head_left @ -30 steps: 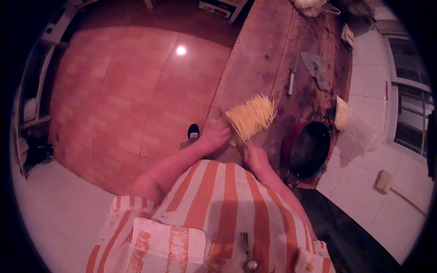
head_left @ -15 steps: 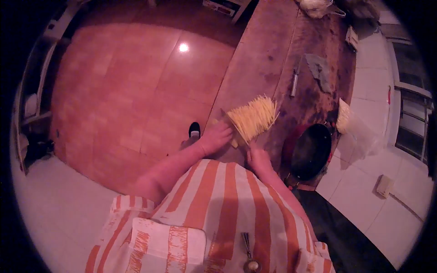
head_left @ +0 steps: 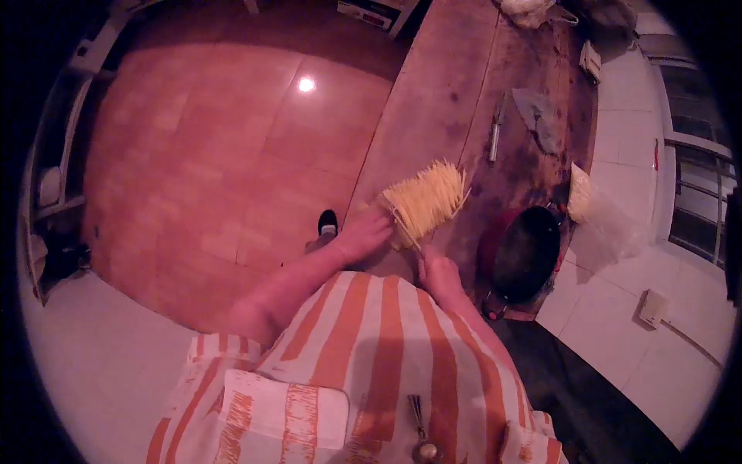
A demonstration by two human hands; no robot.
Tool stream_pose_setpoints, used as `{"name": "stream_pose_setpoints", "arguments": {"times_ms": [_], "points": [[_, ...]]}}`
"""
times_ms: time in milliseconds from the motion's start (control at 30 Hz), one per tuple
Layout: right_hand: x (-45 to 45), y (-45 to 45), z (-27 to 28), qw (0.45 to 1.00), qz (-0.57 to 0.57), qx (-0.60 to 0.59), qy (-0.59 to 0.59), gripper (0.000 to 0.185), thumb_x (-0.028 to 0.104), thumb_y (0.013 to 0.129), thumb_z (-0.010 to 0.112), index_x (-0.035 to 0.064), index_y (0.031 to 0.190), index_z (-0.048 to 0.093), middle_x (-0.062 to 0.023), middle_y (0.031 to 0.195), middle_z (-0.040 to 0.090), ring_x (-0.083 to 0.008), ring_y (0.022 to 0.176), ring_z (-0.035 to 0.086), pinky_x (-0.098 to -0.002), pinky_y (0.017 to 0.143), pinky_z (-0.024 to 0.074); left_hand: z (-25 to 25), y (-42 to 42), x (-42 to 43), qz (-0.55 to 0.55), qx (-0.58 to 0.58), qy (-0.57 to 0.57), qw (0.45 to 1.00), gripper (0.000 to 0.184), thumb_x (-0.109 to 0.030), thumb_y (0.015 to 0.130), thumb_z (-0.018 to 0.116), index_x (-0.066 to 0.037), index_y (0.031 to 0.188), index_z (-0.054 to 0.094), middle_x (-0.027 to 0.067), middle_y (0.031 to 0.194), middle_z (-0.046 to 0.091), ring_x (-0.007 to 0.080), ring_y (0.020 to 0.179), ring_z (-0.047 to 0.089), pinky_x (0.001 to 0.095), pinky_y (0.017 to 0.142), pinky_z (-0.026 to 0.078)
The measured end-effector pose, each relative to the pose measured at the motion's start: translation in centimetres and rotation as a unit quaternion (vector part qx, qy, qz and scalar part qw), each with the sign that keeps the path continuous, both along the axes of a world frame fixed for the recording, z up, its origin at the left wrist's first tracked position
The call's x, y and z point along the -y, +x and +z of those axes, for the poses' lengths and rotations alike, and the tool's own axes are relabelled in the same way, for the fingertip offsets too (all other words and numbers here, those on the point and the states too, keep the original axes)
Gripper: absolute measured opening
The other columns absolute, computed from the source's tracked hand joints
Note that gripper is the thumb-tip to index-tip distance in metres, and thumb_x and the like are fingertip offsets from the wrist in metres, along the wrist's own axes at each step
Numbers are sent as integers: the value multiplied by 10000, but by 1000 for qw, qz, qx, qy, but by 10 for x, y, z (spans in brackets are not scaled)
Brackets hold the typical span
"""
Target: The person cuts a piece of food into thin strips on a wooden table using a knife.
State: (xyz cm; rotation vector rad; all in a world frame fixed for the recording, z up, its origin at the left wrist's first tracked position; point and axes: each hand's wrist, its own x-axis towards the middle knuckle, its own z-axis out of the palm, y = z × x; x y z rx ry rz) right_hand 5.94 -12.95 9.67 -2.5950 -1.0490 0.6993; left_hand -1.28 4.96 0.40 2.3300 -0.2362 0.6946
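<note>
A heap of thin yellow strips lies on the wooden table in front of me, their ends fanned away from my body. My left hand is at the left of the heap, its fingers bent and pressed on the yellow food there. Closed round a handle, my right hand is at the near side of the strips. A narrow knife blade, seen nearly edge-on, runs from it along the heap's left side toward my left fingers. The fingers partly hide what lies under them.
To the right sits a dark wok-like pan with red sides. Farther along the wooden table are a metal-handled tool, a grey cloth and a bag. A clear plastic bag rests by the tiled wall.
The view has shifted slightly. The blade beside the strips is tilted a little differently, while both hands stay in nearly the same place.
</note>
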Motion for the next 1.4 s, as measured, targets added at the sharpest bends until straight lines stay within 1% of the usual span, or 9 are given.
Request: {"name": "stream_pose_setpoints", "arguments": {"times_ms": [67,267,800,867,1033,1167,1267,1333,1400], "points": [[0,0,1,999,8,-13,-29,97,125,793,500,35,818,473,-220,645,559,-384,617,559,-479,551,434,1,-4,-3,-25,-17,59,998,182,-85,648,520,-6,808,555,113,950,529,284,976,490,349,812,440],[-4,2,-3,998,12,-21,-52,108,114,782,502,25,832,466,-216,644,566,-391,613,559,-483,563,440,-13,-3,-2,-45,-31,90,994,207,-95,614,515,-16,801,558,94,935,532,265,938,499,341,798,444],[-20,8,-38,1000,4,-16,24,118,114,775,501,17,822,452,-232,653,560,-405,643,558,-489,574,439,-5,-2,-1,-13,18,58,998,165,-92,577,523,-36,729,558,74,861,524,254,890,509,325,732,459],[-16,9,-37,999,8,-13,44,122,117,776,497,15,827,453,-233,655,562,-407,650,558,-495,583,436,-9,-6,3,-15,-64,77,995,157,-97,591,516,-50,734,559,62,848,520,245,872,511,321,702,464],[-11,10,-21,998,26,-13,-48,145,120,763,511,11,836,450,-232,654,566,-397,635,564,-487,564,439,-7,-3,1,-5,-27,77,997,155,-102,603,514,-59,745,561,57,848,518,233,862,512,322,690,465],[5,1,-31,998,11,-13,-59,145,117,758,520,15,833,450,-227,655,568,-384,626,570,-480,557,441,-5,-2,-1,-7,1,83,997,155,-96,604,522,-50,747,560,64,874,524,236,871,514,326,701,466],[9,-3,-40,999,10,2,-42,135,114,760,525,27,830,449,-220,657,569,-380,624,569,-477,559,442,5,-2,-1,-11,-5,72,997,154,-90,615,524,-40,757,553,78,900,530,255,880,517,333,722,464],[11,-4,-41,999,-20,-11,27,126,100,776,523,41,875,471,-241,652,544,-429,639,533,-508,559,421,-6,-1,3,-16,5,55,998,165,-91,620,527,-37,774,554,84,908,531,258,886,518,337,727,463],[9,-3,-43,998,-31,-1,46,129,113,774,525,39,861,465,-226,660,558,-410,631,545,-490,554,431,-8,1,-1,-13,16,46,999,175,-91,626,530,-35,791,554,89,917,532,262,892,518,340,733,463]]}}
